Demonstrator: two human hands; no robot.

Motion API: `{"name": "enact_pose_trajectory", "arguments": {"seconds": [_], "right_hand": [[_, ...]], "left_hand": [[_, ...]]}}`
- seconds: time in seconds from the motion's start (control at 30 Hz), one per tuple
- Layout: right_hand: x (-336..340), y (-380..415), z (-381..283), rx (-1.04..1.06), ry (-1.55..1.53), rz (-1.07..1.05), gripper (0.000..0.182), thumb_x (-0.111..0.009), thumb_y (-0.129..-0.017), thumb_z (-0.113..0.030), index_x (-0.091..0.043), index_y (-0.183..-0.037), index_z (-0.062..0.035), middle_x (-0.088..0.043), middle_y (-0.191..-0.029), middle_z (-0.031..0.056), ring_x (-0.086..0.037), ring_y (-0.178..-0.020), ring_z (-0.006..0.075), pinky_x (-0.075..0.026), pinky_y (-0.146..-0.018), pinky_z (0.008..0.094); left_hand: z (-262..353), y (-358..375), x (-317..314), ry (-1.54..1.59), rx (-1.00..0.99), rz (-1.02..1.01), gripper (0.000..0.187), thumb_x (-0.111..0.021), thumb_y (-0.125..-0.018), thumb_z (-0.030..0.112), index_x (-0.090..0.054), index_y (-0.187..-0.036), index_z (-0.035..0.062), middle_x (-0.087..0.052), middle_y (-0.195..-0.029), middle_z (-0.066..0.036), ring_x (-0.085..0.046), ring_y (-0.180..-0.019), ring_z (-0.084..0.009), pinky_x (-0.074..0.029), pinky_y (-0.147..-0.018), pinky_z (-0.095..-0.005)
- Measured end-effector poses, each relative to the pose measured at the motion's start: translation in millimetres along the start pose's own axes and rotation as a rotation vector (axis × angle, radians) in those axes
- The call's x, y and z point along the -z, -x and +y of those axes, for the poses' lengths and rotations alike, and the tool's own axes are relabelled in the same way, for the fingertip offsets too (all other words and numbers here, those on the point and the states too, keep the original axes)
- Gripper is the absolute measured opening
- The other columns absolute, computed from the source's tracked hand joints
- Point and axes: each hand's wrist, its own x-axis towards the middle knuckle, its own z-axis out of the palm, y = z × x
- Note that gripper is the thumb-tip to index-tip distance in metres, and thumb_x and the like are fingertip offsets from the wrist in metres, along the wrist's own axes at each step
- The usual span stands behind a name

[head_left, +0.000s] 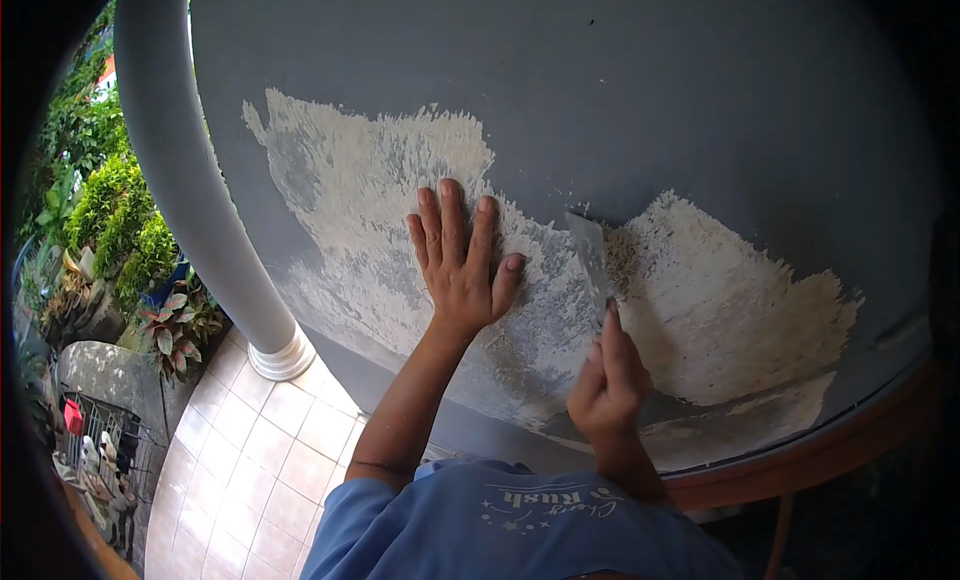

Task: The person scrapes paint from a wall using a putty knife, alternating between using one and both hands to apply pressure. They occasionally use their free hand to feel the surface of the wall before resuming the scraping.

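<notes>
A grey wall (560, 60) fills most of the view, with a large whitish, rough patch (350, 170) where paint is gone. My left hand (460, 265) lies flat on this patch, fingers spread, holding nothing. To its right, my right hand (610, 380) is closed round the handle of a scraper (590, 255). The scraper's wide metal blade points up, its end at the edge of the grey paint. Loose crumbs and roughened surface (625, 260) show just right of the blade. A second pale area (720, 300) spreads further right.
A round grey column (190, 130) with a white base (283, 355) stands at the left, beside a tiled floor (250, 460). Green plants (120, 210) and a metal rack (100, 440) are beyond it. A brown-red curved edge (800, 455) runs along the lower right.
</notes>
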Motion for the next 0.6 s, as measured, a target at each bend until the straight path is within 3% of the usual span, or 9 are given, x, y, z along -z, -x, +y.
{"name": "enact_pose_trajectory", "arguments": {"seconds": [0.07, 0.13, 0.2, 0.33, 0.4, 0.5, 0.57, 0.6], "right_hand": [[5, 7, -2, 0.060, -0.005, 0.143, 0.041, -0.049, -0.082, 0.006, -0.050, -0.122, 0.0133, -0.055, -0.068, 0.0146, -0.055, -0.055, 0.0253, -0.044, -0.046, 0.0324], [5, 19, 10, 0.131, -0.051, 0.126, 0.040, -0.049, -0.082, 0.005, -0.051, -0.121, 0.0134, -0.055, -0.069, 0.0148, -0.055, -0.055, 0.0250, -0.044, -0.047, 0.0323], [-2, 2, 9, 0.158, 0.120, 0.055, 0.040, -0.047, -0.082, 0.005, -0.053, -0.121, 0.0121, -0.056, -0.069, 0.0133, -0.054, -0.053, 0.0244, -0.044, -0.047, 0.0319], [5, 3, -1, -0.081, -0.091, 0.081, 0.043, -0.048, -0.079, 0.007, -0.054, -0.122, 0.0092, -0.056, -0.069, 0.0113, -0.053, -0.052, 0.0230, -0.043, -0.047, 0.0319], [7, 15, 0, -0.020, -0.167, 0.128, 0.045, -0.049, -0.079, 0.006, -0.052, -0.124, 0.0077, -0.056, -0.069, 0.0111, -0.053, -0.052, 0.0225, -0.044, -0.047, 0.0317], [-6, 9, 17, 0.173, 0.027, 0.091, 0.043, -0.049, -0.079, 0.006, -0.054, -0.122, 0.0041, -0.057, -0.069, 0.0106, -0.053, -0.052, 0.0212, -0.044, -0.046, 0.0320], [-10, 3, 7, -0.074, -0.037, -0.049, 0.033, -0.048, -0.081, 0.004, -0.058, -0.113, 0.0033, -0.057, -0.069, 0.0115, -0.055, -0.053, 0.0218, -0.046, -0.046, 0.0324], [-3, -3, 0, -0.015, -0.048, 0.027, 0.027, -0.048, -0.083, 0.002, -0.058, -0.108, 0.0045, -0.056, -0.068, 0.0128, -0.056, -0.054, 0.0234, -0.045, -0.045, 0.0322]], "left_hand": [[-2, -1, 1, -0.026, -0.019, -0.012, 0.058, -0.034, -0.096, 0.043, -0.038, -0.142, 0.0066, -0.026, -0.148, -0.027, -0.015, -0.141, -0.0430, -0.004, -0.114, -0.0508], [-3, -1, 2, -0.076, -0.055, -0.049, 0.060, -0.032, -0.096, 0.039, -0.031, -0.144, 0.0030, -0.021, -0.149, -0.029, -0.013, -0.141, -0.0452, -0.004, -0.113, -0.0524], [-2, -1, 3, -0.072, -0.047, -0.055, 0.060, -0.032, -0.097, 0.040, -0.031, -0.144, 0.0032, -0.021, -0.149, -0.029, -0.013, -0.141, -0.0451, -0.004, -0.113, -0.0523], [-2, -1, 2, -0.065, -0.046, -0.046, 0.060, -0.031, -0.097, 0.040, -0.031, -0.144, 0.0033, -0.021, -0.149, -0.029, -0.012, -0.141, -0.0450, -0.004, -0.113, -0.0523], [-2, 0, 2, -0.063, -0.047, -0.045, 0.060, -0.031, -0.097, 0.040, -0.032, -0.144, 0.0032, -0.021, -0.149, -0.029, -0.012, -0.141, -0.0450, -0.004, -0.113, -0.0524], [-3, 1, 2, -0.068, -0.047, -0.050, 0.060, -0.031, -0.097, 0.040, -0.032, -0.144, 0.0031, -0.021, -0.149, -0.029, -0.012, -0.141, -0.0450, -0.004, -0.113, -0.0525], [-3, 1, 2, -0.065, -0.050, -0.053, 0.060, -0.032, -0.096, 0.040, -0.032, -0.144, 0.0030, -0.021, -0.149, -0.029, -0.012, -0.141, -0.0450, -0.004, -0.113, -0.0526], [-3, 1, 1, -0.061, -0.052, -0.049, 0.060, -0.032, -0.096, 0.040, -0.032, -0.144, 0.0030, -0.021, -0.149, -0.029, -0.012, -0.141, -0.0450, -0.004, -0.113, -0.0526]]}}
